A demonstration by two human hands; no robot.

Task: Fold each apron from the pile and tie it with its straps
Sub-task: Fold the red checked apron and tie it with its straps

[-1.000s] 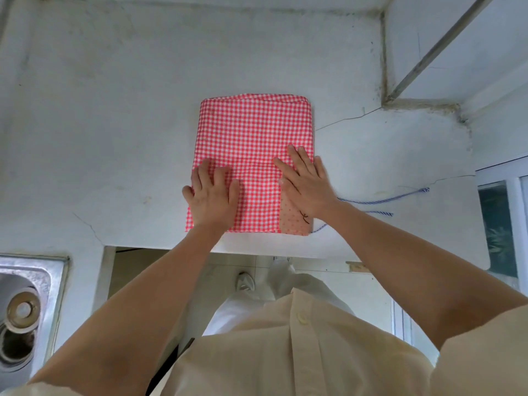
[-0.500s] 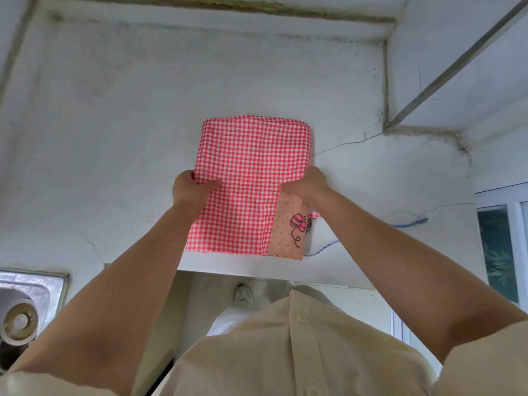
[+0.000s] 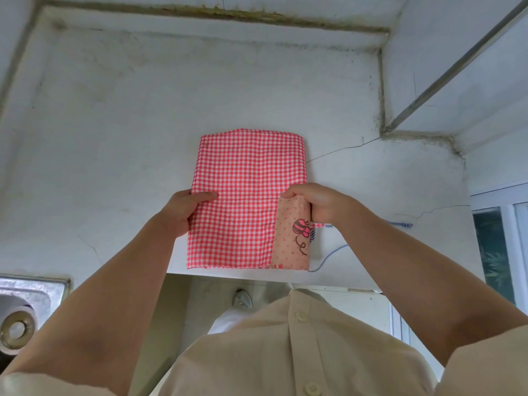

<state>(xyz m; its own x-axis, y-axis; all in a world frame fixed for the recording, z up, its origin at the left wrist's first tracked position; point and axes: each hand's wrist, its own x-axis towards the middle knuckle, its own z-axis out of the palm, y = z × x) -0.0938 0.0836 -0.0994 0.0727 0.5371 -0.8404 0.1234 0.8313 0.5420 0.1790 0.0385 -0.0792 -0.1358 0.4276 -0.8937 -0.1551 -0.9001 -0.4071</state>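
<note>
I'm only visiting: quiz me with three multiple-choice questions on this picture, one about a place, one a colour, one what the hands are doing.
1. Where on the folded red-and-white checked apron is the pink dotted pocket patch? A far left corner; B near right corner; C centre.
2. What colour is the thin strap lying on the white counter? A blue and white; B green; C black.
3. What are the left hand and right hand doing? A lying flat; B hanging idle; C gripping the apron's side edges.
Answers: B, the patch fills the near right corner; A, the cord shows blue-white twists; C, each hand curls round an edge.
</note>
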